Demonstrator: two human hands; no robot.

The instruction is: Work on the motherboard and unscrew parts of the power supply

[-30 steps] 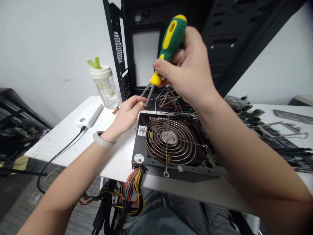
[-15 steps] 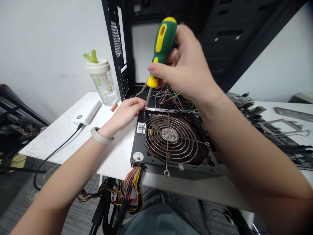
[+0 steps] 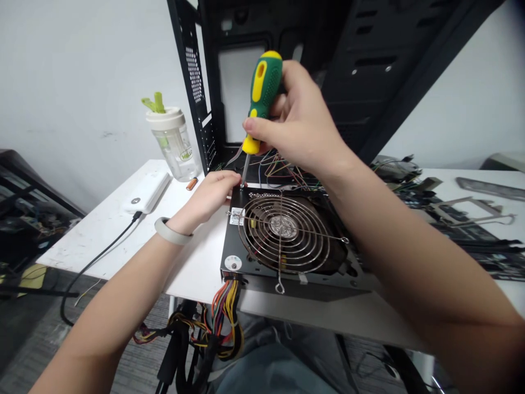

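Observation:
My right hand (image 3: 301,117) is wrapped around the green and yellow handle of a screwdriver (image 3: 264,85), which tilts slightly as it points down. Its metal tip meets a screw (image 3: 241,186) at the far left corner of a black computer power supply (image 3: 262,269). Against that same corner, my left hand (image 3: 211,194) is closed, its fingertips right beside the tip; part of its grip is hidden. A round wire fan grille (image 3: 281,261) covers the fan in the top of the power supply. Coloured cables (image 3: 225,303) come out of its near side and hang over the table edge.
An open black computer case (image 3: 348,98) stands behind, with thin wires at its base. On the left are a lidded clear cup (image 3: 176,148), a small orange battery (image 3: 191,184) and a white power bank (image 3: 146,192) with a black cable. Computer parts (image 3: 455,230) lie at right.
My right hand and the screwdriver have come down a little and left, with the tip now at the corner screw. My left hand stays at the corner. The view has shifted slightly.

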